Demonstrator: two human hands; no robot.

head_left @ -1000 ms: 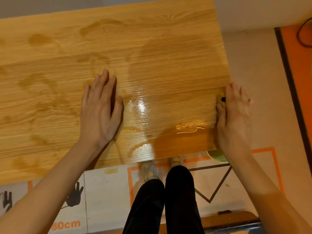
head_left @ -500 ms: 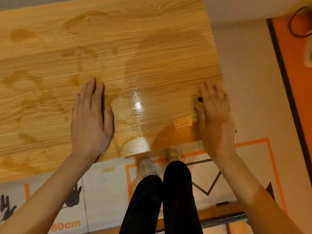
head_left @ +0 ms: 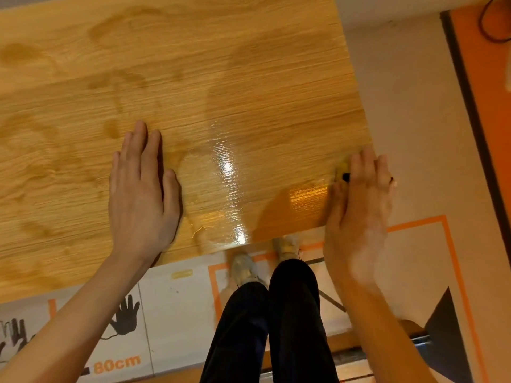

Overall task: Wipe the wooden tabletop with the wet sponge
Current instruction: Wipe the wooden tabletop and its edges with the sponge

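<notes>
1. Sponge [head_left: 342, 168] position: it lies under the fingers of the right hand [head_left: 356, 205], at the right edge of the bench [head_left: 193, 78], near the front right corner. Only a yellow sliver with a dark patch shows beside the index finger.
2. Change: half a second ago the right hand was further in from the right edge; it now sits at that edge, with the outer fingers overhanging the floor [head_left: 414, 120]. One second ago it was at the same edge. The judgement is a short back-and-forth stroke along the front right strip.
3. Meaning for the task: a glossy wet film [head_left: 229, 172] lies between the hands, so the near right zone appears wiped. Darker damp patches further back and to the left suggest earlier coverage there.
4. Right hand state: flat, fingers straight, pressing the sponge down onto the bench.
5. Left hand [head_left: 141, 194] state: flat and released, palm on the bench, holding nothing; it has stayed near the front edge, bracing.
6. Sponge orientation: its long axis and facing cannot be told, as the hand hides nearly all of it.
</notes>
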